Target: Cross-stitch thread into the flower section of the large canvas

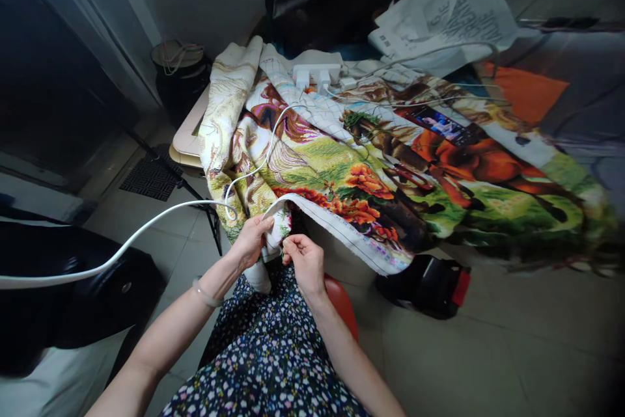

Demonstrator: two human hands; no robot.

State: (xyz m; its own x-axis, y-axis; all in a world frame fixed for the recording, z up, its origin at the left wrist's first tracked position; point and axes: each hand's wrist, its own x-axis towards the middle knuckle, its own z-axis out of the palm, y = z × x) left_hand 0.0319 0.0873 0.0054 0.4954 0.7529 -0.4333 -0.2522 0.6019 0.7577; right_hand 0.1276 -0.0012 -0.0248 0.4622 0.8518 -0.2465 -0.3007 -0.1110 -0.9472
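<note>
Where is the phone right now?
In the head view, the phone lies, screen lit, right of centre on the patterned cloth, with the white power strip beyond it to the left.

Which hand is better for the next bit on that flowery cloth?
Probably the right hand: it's pinched close against the flowery cloth, while the left hand is busy holding it.

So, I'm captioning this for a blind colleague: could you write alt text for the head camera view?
Fingers of a person's left hand hold part of a large, colorful cloth picturing horses and orange flowers; the right hand has its fingers pinched close beside. The cloth drapes over a table, with a white power strip and lit phone on top.
</note>
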